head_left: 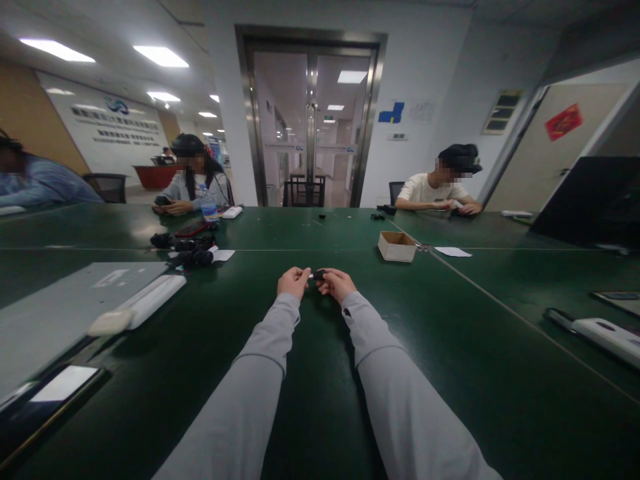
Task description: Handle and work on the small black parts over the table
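Observation:
A small black piece with a silver end (316, 275), which looks like a USB stick, is held level between my two hands above the green table (320, 400). The fingertips of my left hand (293, 283) pinch its silver end. On the black end, the thumb and fingers of my right hand (338, 285) are closed. My fingers cover parts of it, and its exact kind is too small to make out. Both forearms, in grey sleeves, reach forward over the table.
An open cardboard box (397, 251) stands ahead to the right, near a white paper (453, 252). Black gear (190, 252) and a water bottle (209, 205) are ahead left. Nearer left lie a grey panel (75, 293) and a phone (55, 393). Several people sit across.

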Tool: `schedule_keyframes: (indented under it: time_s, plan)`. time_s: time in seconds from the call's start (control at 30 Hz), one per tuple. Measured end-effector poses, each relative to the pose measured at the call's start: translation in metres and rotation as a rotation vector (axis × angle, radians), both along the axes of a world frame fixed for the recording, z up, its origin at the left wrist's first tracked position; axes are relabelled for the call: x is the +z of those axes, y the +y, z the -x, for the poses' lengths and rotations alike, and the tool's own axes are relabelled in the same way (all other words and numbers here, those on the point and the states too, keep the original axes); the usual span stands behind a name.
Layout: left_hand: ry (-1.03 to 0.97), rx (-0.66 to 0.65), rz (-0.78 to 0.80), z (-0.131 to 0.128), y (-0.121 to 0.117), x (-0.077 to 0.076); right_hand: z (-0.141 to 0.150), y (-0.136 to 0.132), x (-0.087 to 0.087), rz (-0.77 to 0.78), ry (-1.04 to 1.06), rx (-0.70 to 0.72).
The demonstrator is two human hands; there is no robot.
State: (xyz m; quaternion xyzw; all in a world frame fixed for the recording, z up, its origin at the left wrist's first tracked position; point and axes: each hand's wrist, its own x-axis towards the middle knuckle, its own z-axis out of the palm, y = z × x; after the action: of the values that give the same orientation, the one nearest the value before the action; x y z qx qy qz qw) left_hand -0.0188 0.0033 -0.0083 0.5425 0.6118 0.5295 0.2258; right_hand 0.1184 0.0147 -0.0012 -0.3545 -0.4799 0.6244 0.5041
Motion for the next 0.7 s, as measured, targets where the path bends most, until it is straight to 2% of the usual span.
schedule_keyframes:
  time_s: [0.47,0.7]
  plan:
    - [0.060,-0.007,0.035,0.0017,-0.0055,0.0083,-0.0007,0.0014,-0.0012,-0.013,0.008,0.005]
    - [-0.044,-0.026,0.035,0.0004,-0.0041,0.0061,-0.0012,0.0018,-0.0018,-0.020,0.001,0.013]
